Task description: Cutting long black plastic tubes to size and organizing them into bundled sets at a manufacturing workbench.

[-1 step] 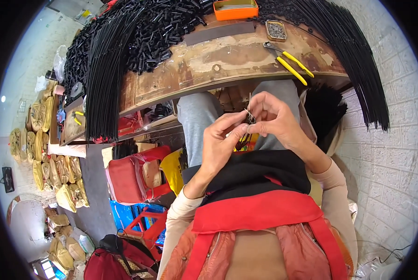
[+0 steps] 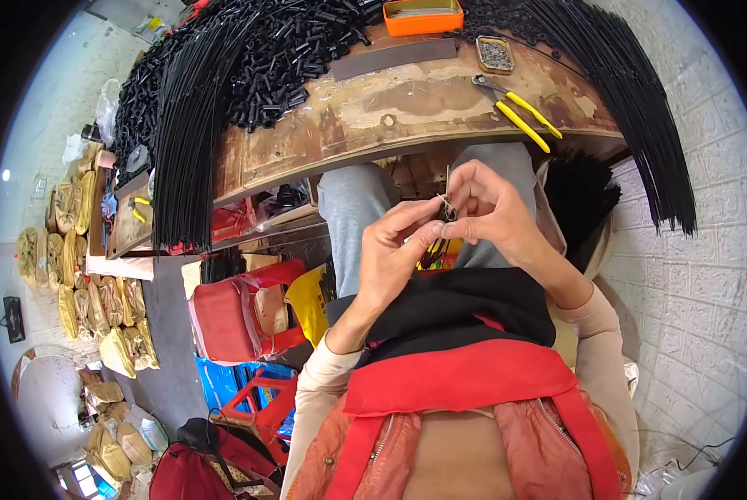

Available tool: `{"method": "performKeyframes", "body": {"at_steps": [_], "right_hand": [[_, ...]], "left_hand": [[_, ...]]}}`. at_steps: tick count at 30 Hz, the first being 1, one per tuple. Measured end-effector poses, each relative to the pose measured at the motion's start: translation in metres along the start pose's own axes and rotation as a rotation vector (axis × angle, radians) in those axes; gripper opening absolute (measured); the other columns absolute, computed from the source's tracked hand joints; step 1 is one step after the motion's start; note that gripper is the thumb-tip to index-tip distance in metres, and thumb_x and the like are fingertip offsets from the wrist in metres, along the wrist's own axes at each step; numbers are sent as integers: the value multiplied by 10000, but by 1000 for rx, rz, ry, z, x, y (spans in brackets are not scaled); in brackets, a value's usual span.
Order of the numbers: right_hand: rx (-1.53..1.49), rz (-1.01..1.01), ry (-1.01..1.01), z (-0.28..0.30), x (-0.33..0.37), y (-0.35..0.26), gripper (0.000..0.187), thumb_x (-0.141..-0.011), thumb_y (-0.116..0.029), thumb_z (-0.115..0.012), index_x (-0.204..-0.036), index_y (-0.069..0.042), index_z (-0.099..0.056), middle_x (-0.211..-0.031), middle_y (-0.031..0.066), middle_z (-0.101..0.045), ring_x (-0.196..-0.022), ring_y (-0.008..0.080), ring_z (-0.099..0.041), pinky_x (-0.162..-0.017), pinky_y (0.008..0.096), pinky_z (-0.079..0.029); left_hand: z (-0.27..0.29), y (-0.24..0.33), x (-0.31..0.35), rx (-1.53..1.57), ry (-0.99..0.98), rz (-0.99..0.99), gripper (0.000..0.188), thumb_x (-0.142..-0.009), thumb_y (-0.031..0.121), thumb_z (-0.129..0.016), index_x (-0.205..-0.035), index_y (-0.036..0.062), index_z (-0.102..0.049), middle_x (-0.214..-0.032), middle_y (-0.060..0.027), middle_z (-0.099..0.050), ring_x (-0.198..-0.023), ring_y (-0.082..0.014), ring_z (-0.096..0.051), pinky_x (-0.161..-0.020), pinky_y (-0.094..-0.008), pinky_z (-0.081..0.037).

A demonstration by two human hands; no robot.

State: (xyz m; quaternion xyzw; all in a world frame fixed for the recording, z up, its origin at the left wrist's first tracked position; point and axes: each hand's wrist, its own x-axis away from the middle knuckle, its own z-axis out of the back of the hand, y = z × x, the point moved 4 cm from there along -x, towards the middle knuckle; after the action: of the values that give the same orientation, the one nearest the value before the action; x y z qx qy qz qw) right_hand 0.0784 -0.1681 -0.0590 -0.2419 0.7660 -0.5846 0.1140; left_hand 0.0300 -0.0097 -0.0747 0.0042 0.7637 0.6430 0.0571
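The small dark piece (image 2: 449, 213) sits between the two hands, above the gap between the grey-trousered knees (image 2: 347, 200) and just short of the surface (image 2: 382, 112). Thin pale wires (image 2: 448, 177) show at it: one stands nearly upright, another crosses it at a slant. Whether they are joined to the piece or only held against it, I cannot tell.

The left hand (image 2: 397, 248) is narrow, thumb and forefinger closed in a pinch around the piece. The right hand (image 2: 492, 210) meets it from the other side, its thumb pressed in close to the left thumb and its other fingers curled; exactly which part each hand grips is hidden by the fingertips.

The piece looks very light and probably hard, so weight should be no trouble; its smallness makes it easy to drop. The wires seem stiff yet slim enough to bend, and their smooth look suggests they may turn between the fingers. The best hold is likely a fingertip pinch at the crossing, clear of the free ends, which could prick.

Yellow-handled pliers (image 2: 521, 119) lie on the surface beyond, near a small dish (image 2: 497, 72) of tiny metal bits.
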Motion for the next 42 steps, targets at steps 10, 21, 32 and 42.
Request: {"method": "performKeyframes", "body": {"at_steps": [10, 21, 32, 42], "right_hand": [[92, -100, -191, -14, 7, -9, 221, -793, -20, -743, -937, -29, -576, -767, 15, -593, -646, 85, -591, -592, 224, -483], [84, -268, -209, -3, 5, -9, 97, -855, -101, -635, -841, -9, -605, -735, 31, -581, -608, 124, -607, -570, 257, -506], [-161, -311, -114, -4, 1, -5, 125, -891, -129, -629, -902, -7, -607, -771, 52, -628, -657, 144, -663, -620, 281, -558], [292, 31, -383, -18, 15, -29, 275, -724, -68, -829, -826, -54, -574, -828, -23, -581, -701, 41, -515, -599, 208, -389]], "left_hand": [[8, -3, -2, 72, -14, 29, 110, -931, 21, -614, -1031, -1, -655, -967, -17, -662, -857, -67, -608, -771, -213, -493], [-9, -2, 5, -305, 126, -121, 73, -941, 9, -569, -1011, -3, -587, -864, -86, -645, -773, -136, -630, -709, -274, -503], [-1, -3, 6, 55, 11, -53, 291, -838, -20, -704, -1115, -7, -618, -1014, -80, -666, -961, -145, -640, -850, -274, -514], [3, 26, 0, 296, -371, 245, 334, -798, -28, -748, -1070, 21, -559, -1021, -25, -613, -973, -107, -602, -891, -271, -492]]}}
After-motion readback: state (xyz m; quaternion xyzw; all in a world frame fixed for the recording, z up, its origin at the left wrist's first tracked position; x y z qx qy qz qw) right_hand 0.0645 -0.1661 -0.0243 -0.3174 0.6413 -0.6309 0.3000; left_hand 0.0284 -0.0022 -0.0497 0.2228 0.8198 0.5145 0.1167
